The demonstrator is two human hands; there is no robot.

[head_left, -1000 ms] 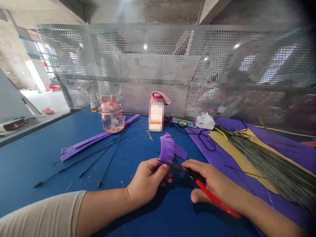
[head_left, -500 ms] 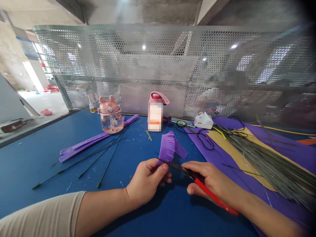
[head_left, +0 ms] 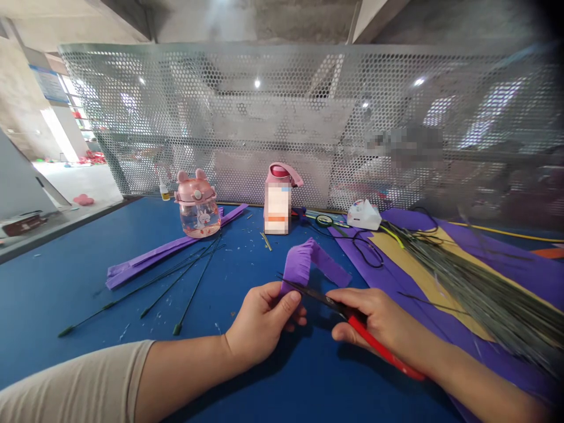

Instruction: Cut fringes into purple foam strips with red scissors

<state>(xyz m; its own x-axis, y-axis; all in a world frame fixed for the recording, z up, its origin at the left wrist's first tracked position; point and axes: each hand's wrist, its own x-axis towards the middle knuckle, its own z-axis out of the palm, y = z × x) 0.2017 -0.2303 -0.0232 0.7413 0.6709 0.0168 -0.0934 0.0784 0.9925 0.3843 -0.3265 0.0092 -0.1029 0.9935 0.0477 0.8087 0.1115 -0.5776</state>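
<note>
My left hand (head_left: 268, 320) pinches the lower end of a purple crepe paper strip (head_left: 298, 263) between thumb and fingers. The strip arches up, its edge cut into fringe, and its free end slopes down to the right. My right hand (head_left: 381, 323) grips red-handled scissors (head_left: 372, 341), with the dark blades lying across the strip just above my left thumb. The blade tips poke out slightly apart on the strip's left side. Left of my hands, several dark green stems (head_left: 178, 326) with thickened tips lie on the blue table (head_left: 247, 382).
A folded purple strip (head_left: 150, 259) lies behind the stems, near a clear pink-lidded bottle (head_left: 200, 205). A pink bottle (head_left: 278, 170) stands at centre back. Purple sheets (head_left: 356, 258), a tan sheet (head_left: 405, 264), a wire bundle (head_left: 480, 282) and a tissue pack (head_left: 363, 215) occupy the right.
The strip's free end has swung outward to the right and lies more stretched out. The scissor blades have shifted slightly on the strip; my left hand stays almost still.
</note>
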